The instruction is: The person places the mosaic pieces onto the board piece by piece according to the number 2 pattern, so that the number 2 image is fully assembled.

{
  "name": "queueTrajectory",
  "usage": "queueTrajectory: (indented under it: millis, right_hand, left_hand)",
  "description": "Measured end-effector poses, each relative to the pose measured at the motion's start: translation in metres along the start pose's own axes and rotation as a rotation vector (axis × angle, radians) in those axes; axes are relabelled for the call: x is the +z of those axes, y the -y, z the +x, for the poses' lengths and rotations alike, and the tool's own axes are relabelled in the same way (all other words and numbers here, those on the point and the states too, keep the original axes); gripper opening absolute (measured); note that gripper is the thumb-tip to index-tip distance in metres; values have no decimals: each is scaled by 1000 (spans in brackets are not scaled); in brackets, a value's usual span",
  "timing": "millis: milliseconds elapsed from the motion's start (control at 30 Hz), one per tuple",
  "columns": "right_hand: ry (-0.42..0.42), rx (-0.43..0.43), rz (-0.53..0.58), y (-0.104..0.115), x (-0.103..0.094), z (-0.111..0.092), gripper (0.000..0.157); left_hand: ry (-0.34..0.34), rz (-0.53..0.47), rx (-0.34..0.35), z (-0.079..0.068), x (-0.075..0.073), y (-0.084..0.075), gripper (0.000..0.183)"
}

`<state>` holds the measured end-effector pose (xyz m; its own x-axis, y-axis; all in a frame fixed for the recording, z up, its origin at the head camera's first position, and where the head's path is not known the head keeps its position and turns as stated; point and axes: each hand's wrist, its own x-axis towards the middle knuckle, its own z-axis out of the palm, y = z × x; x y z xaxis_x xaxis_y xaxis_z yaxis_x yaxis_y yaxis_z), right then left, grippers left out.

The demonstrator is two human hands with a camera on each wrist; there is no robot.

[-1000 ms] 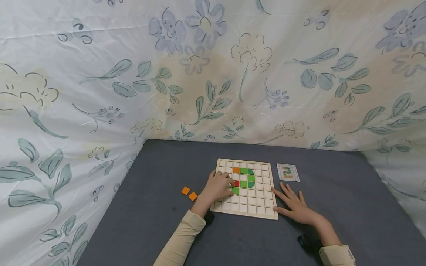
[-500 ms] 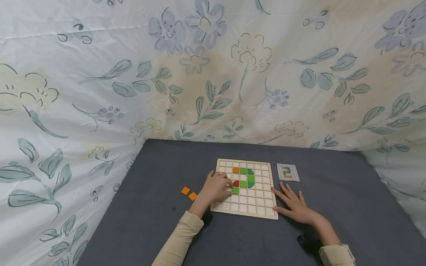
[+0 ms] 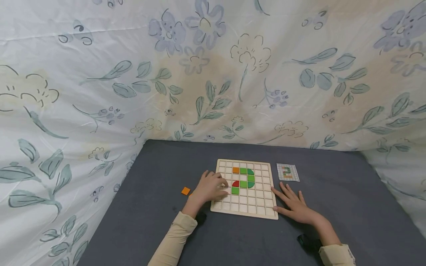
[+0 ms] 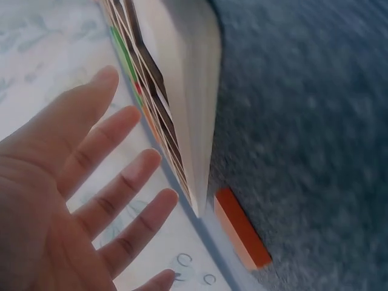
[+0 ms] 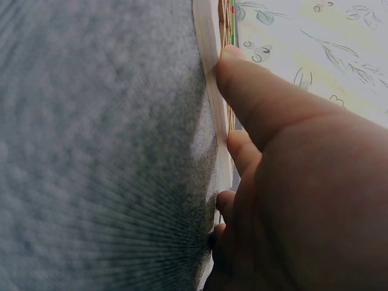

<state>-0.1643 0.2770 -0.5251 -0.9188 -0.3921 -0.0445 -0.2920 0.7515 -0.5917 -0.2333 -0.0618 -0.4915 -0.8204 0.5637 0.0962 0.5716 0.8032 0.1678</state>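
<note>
A wooden grid board [image 3: 244,215] lies flat on the dark table. In its cells sit an orange square [image 3: 236,170], several green squares [image 3: 243,184], dark green rounded pieces [image 3: 251,171] and a red rounded piece [image 3: 236,183]. My left hand [image 3: 210,187] hovers over the board's left edge, its fingers loosely spread with nothing between them; the left wrist view shows the palm [image 4: 36,218] bare. At the board's right edge, my right hand [image 3: 296,207] lies with fingers spread, and its thumb [image 5: 242,79] touches the rim.
Left of the board lies a loose orange square [image 3: 185,191]; a second one [image 3: 190,194] is mostly hidden by my left hand. A small pattern card [image 3: 288,172] with a coloured figure on a grid lies at the board's upper right. Flowered cloth [image 3: 213,74] hangs behind the table.
My left hand has drawn back to the left, away from the red piece, which now shows fully. It now covers most of one loose orange square. My right hand has stayed still.
</note>
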Motion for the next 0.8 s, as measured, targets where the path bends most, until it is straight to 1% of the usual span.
queueTrajectory:
  millis: [333, 633, 800]
  right_hand:
    - [-3, -5, -14, 0, -1, 0, 68]
    - [-8, 2, -21, -2, 0, 1, 68]
    - [-8, 5, -21, -2, 1, 0, 68]
  left_hand:
    - [-29, -39, -29, -8, -3, 10, 26]
    - [-51, -70, -42, -17, -4, 25, 26]
    - [-54, -70, -66, -21, -6, 34, 27]
